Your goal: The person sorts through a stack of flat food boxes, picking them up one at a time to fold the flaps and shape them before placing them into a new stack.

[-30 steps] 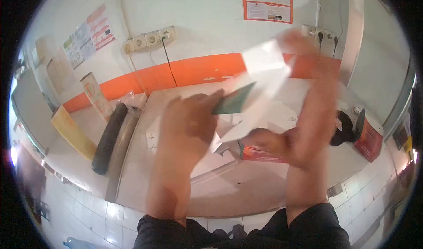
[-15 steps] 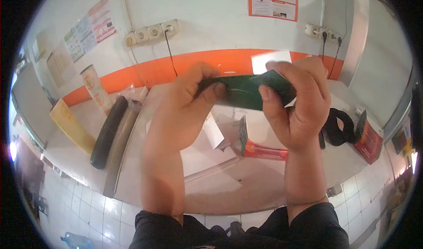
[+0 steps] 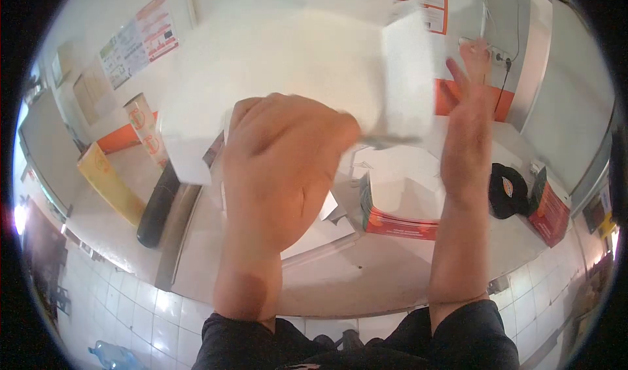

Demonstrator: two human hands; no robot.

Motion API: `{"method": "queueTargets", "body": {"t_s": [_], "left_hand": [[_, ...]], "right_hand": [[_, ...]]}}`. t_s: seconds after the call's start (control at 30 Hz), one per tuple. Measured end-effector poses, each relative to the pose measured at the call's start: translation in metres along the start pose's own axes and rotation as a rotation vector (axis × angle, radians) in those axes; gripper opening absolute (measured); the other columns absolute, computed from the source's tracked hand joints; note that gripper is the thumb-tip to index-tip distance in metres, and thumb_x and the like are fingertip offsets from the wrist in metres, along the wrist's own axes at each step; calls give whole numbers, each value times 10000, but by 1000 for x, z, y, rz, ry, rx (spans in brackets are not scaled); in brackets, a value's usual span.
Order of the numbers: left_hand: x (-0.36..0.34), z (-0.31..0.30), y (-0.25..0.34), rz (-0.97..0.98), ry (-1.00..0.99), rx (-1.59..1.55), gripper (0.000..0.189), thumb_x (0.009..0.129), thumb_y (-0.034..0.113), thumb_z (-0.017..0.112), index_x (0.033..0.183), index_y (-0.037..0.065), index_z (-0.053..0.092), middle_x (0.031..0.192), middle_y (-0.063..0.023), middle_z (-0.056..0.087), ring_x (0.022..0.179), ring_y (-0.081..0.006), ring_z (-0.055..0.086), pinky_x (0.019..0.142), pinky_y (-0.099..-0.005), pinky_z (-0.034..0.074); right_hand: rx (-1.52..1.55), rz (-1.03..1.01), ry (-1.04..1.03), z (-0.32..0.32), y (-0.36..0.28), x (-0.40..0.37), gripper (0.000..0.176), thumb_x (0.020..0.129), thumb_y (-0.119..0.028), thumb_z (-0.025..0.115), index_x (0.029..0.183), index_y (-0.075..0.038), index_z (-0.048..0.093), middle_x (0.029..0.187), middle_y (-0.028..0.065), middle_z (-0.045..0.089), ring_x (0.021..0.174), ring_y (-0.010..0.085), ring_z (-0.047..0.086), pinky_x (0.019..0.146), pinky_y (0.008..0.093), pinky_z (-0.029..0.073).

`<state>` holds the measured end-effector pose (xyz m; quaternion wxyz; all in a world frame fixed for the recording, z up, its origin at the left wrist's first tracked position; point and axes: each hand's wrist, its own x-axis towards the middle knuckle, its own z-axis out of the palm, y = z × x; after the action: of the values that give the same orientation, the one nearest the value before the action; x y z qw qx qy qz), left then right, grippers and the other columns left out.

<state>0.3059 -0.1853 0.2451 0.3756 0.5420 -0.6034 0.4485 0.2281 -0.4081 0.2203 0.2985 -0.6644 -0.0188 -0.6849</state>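
A large cardboard box blank, its white inner face toward me, is held up in front of my chest and hides the middle of the wall. My left hand is closed around its lower part, knuckles toward me. A thin dark green edge juts out beside the thumb. To the right, my right hand is raised with its fingers apart, off the blank's right flap and blurred by motion. Below lies a stack of white cardboard blanks with red and green printed edges. Another white cardboard piece rests beside the stack, partly behind my left forearm.
At the table's left lie a dark roll, a yellow package and a printed tube. On the right are a black cap and a red and green box. A blue plastic bottle is on the floor.
The green piece pinched between both hands has opened out into a wide white blank. My right hand has let go and moved right; my left hand has turned and keeps its grip.
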Motion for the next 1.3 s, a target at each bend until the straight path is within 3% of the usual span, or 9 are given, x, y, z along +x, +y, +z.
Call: {"method": "queueTargets", "body": {"t_s": [0.17,0.27,0.33,0.43,0.5,0.73,0.9,1.0,1.3], "left_hand": [[-2,-8,-5,140,-438,-165,241,775,171,842,995,103,772,989,-72,762,956,-282,722,919,-475,538],[-10,12,-4,-187,-264,-228,471,799,263,852,1233,122,735,1205,-99,739,1097,-273,710,1000,-441,530],[-22,24,-22,-438,-72,-741,505,968,348,775,1361,57,650,1308,-126,708,1165,-252,703,998,-435,550],[-27,29,-33,-871,278,-1418,400,1073,360,654,1290,24,650,1219,-89,712,1111,-201,697,957,-392,565],[-20,28,-29,-1028,424,-1260,382,1122,377,574,1245,23,645,1154,-57,702,1060,-178,691,908,-355,575],[-14,30,-12,-968,416,-964,363,1137,387,545,1142,32,622,1041,-54,676,957,-135,679,796,-301,586],[-11,35,-5,-988,392,-960,346,1118,407,588,1183,72,643,1045,-46,677,904,-144,684,727,-306,594],[-10,38,9,-948,287,-959,394,1126,425,571,1216,45,629,1073,-49,666,924,-139,678,733,-305,596],[-35,69,-19,-467,-269,-587,473,1040,407,690,1278,6,616,1192,-161,693,1085,-272,719,939,-403,572]], "right_hand": [[542,649,121,-38,0,26,621,1115,-347,607,1567,54,465,1428,145,637,1296,266,630,1123,427,489],[548,426,244,-25,-5,18,558,1117,-312,603,1516,68,516,1386,161,671,1269,277,647,1131,425,486],[318,-80,-70,-25,-4,16,487,1112,-291,609,1480,26,579,1393,176,673,1257,302,655,1106,438,505],[185,-446,-352,-18,-25,0,482,1053,-411,649,1347,-33,699,1369,183,663,1229,310,648,1047,425,512],[142,-523,-492,-10,-37,-9,496,1014,-491,675,1258,-72,780,1352,189,657,1210,316,642,1007,417,516],[-16,-286,-593,2,-41,-24,530,1028,-560,627,1273,-128,816,1390,141,596,1223,295,595,1000,416,490],[-322,-569,-524,10,-29,-23,531,1045,-536,620,1352,-130,772,1422,139,582,1218,316,578,993,432,488],[-434,-525,-435,18,-36,-32,691,795,-347,858,1453,-226,685,1436,118,577,1161,354,604,1022,503,490],[-480,-139,-138,-34,14,-37,372,1056,-159,547,1376,-57,706,1237,216,627,1119,355,629,1003,442,505]]}}
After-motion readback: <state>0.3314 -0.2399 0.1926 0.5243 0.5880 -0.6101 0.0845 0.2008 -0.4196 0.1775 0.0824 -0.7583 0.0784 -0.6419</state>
